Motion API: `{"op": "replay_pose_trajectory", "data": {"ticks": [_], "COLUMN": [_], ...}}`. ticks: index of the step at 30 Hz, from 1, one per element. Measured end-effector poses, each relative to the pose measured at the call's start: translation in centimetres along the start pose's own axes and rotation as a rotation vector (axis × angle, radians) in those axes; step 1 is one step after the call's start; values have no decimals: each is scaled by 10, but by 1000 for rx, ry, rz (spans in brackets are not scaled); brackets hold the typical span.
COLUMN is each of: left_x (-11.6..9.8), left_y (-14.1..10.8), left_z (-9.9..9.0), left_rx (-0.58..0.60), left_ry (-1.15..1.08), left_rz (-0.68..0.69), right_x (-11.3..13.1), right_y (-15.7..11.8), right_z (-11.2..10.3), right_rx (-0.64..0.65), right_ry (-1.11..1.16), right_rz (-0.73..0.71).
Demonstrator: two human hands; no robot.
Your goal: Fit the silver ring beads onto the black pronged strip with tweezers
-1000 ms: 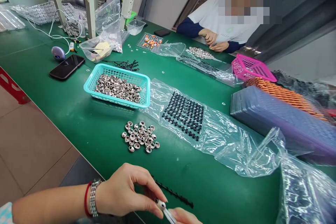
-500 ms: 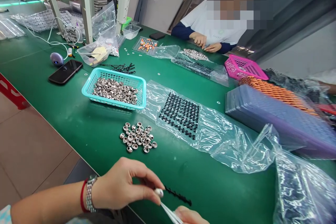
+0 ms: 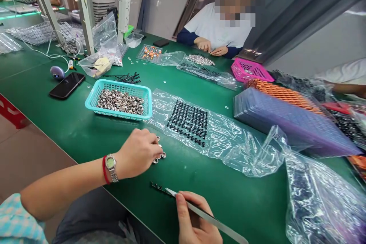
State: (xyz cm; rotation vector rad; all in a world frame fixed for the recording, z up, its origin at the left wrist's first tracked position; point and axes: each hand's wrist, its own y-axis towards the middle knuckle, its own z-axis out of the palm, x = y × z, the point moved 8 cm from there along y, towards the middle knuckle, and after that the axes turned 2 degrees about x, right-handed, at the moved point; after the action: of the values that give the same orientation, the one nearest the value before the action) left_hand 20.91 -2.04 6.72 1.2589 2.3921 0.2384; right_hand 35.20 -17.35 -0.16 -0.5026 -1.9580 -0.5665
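Note:
My left hand point(image 3: 137, 153), a watch and a red band at its wrist, is over a loose group of small silvery hollow beads point(image 3: 163, 155) on the table. Its fingers are bent down and closed among them; whatever is between the fingertips is hidden. In my right hand point(image 3: 197, 221) is a pair of pale metal tweezers point(image 3: 220, 225), held between thumb and fingers. The tweezers' tip touches or lies just above a thin black knobbed strip point(image 3: 156, 186) on the table. Beyond my left hand stands a turquoise basket point(image 3: 90, 101) holding many more such beads.
Rows of black strips point(image 3: 188, 120) lie on a clear plastic bag point(image 3: 223, 137). To the right are stacked clear trays point(image 3: 274, 122) and a bulky plastic bag point(image 3: 317, 198). A phone point(image 3: 67, 85) lies at left. Across the table sits a co-worker point(image 3: 214, 26), hands at a bead pile.
My left hand has moved from the tweezers' tip, where it held a bead, up to the bead group. My right hand has come further into view with the tweezers over the black strip.

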Motion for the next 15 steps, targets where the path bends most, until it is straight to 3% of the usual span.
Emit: {"op": "replay_pose_trajectory", "data": {"ticks": [4,9,15], "left_x": [-14,-22,-52], "left_y": [-3,-16,-62], "left_z": [25,21,22], "left_rx": [110,142,91], "left_ry": [57,52,-129], "left_rz": [72,110,136], "right_x": [-13,-16,-12], "right_y": [5,3,4], "right_z": [-1,3,6], "right_rx": [97,113,130], "right_ry": [-55,-51,-30], "right_rz": [-89,-139,-162]}}
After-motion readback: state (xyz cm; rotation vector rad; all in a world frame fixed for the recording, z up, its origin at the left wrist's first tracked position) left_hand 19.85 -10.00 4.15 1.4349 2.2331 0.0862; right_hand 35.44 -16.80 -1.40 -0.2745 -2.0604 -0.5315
